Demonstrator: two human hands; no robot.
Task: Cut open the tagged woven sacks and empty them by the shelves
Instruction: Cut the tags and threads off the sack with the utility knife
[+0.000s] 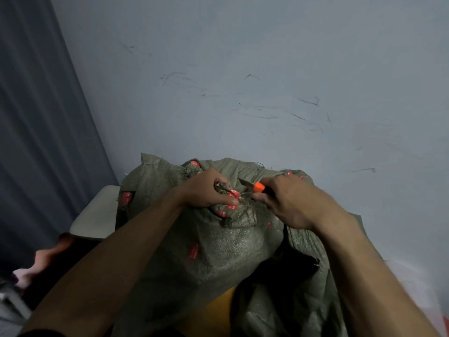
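Note:
A full grey-green woven sack [226,246] with red tape patches stands in front of me against the wall. My left hand [206,188] grips the bunched, tied neck of the sack, fingers curled round the frayed fabric. My right hand [289,203] holds an orange-handled knife [256,186], its short blade pointing left at the tied neck, close to my left fingers. Loose threads hang from the neck between the two hands.
A scuffed pale blue wall [243,81] rises right behind the sack. A dark curtain [41,117] hangs on the left. A pale chair seat [97,215] sits left of the sack. More woven sack fabric [303,300] lies crumpled at the lower right, with something yellow [213,310] below.

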